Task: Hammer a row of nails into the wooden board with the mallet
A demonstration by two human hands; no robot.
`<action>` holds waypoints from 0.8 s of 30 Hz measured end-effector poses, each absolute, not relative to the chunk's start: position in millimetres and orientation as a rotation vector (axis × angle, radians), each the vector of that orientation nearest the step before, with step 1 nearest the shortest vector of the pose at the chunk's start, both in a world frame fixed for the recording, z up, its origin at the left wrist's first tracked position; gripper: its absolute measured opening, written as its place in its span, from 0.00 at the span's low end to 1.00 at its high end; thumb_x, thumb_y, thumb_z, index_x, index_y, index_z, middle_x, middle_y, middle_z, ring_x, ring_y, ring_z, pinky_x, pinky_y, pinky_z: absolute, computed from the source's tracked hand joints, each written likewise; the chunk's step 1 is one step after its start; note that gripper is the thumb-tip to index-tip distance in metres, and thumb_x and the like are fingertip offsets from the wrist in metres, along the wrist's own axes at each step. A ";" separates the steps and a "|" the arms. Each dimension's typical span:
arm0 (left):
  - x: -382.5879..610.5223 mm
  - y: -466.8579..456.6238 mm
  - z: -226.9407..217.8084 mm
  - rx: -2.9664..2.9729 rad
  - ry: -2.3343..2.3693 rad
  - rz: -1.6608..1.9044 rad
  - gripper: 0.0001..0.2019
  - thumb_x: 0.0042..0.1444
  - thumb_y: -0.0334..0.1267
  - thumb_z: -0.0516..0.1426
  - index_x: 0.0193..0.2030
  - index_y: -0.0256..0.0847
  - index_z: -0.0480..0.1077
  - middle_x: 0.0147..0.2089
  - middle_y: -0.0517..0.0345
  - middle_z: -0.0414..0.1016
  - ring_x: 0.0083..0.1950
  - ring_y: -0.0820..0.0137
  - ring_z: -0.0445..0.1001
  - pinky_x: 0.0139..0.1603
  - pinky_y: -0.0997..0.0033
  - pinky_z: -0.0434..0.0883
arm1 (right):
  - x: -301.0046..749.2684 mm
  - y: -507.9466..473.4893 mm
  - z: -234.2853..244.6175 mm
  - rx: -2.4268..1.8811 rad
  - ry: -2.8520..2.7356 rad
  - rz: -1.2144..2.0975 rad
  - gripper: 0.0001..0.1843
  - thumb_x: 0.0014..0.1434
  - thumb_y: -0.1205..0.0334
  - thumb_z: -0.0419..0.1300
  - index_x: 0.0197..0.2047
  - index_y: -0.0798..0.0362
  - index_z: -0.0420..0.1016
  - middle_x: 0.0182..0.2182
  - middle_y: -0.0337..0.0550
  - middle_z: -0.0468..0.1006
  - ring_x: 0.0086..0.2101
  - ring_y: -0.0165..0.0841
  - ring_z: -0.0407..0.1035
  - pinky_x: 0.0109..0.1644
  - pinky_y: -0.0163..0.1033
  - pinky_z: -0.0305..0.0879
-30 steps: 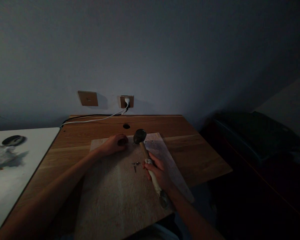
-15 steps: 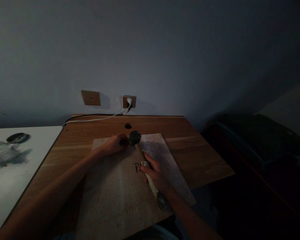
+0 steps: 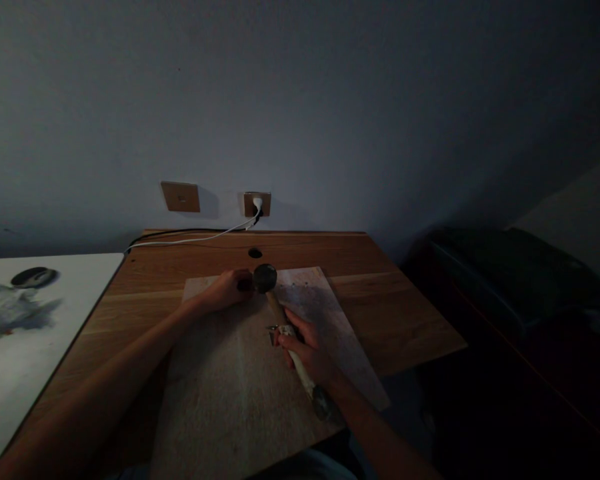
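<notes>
My right hand is closed round the pale, wrapped handle of a hammer. Its round dark head points away from me over the far part of a wooden board. Right beside the head, my left hand rests at the board's far left with its fingers curled together. Whatever those fingers hold is hidden in the dark. Small shiny metal pieces lie on the board just left of my right hand. Several tiny dark specks show on the board right of the hammer head.
The board lies on a wooden desk against a grey wall. A socket with a plug and a wall plate are above it, and cables run left. On the left is a white surface with a dark roll of tape and crumpled plastic.
The hammer head has shifted slightly left, closer to my left hand, and my right hand has moved a little with it. My left hand has stayed nearly in place.
</notes>
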State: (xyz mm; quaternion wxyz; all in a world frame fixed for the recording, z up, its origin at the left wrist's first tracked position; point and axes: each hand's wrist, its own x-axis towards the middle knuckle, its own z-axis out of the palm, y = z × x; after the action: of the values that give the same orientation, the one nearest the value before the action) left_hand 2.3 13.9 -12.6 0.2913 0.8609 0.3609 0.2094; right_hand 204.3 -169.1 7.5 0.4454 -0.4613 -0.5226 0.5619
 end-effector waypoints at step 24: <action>4.4 12.1 -7.2 2.270 0.977 0.551 0.10 0.48 0.34 0.58 0.38 0.40 0.76 0.36 0.58 0.79 0.37 0.65 0.77 0.39 0.70 0.69 | 203.2 -170.2 7.6 -1.166 -1.312 1.361 0.22 0.62 0.58 0.60 0.58 0.49 0.74 0.31 0.35 0.73 0.18 0.22 0.61 0.21 0.31 0.56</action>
State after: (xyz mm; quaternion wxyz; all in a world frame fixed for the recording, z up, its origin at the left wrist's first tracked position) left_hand 4.4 12.1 -7.2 0.3001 0.8552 0.3681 0.2074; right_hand 203.2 -170.2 7.6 0.4440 -0.4705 -0.5293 0.5490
